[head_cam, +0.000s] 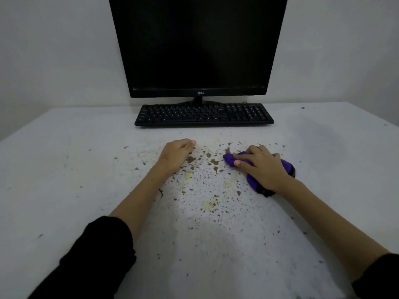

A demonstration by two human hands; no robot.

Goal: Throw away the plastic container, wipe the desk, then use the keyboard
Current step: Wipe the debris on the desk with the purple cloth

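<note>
A: So where are we? No container anywhere in view, so we're guessing it's binned already.

B: Yeah, we're on the wiping now. Our right hand (pixel 262 167) presses flat on the purple cloth (pixel 252 169), gripping it, right of the brown crumbs (pixel 207 169) all over the desk (pixel 64 169). Left hand (pixel 176 155) rests there loosely curled, holding nothing.

A: Mess looks mostly untouched. The keyboard (pixel 204 115) sits well behind it, by the monitor (pixel 198 46), not used yet.

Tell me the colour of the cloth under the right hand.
Purple with a black edge, seen in the head view: the cloth under the right hand.
</note>
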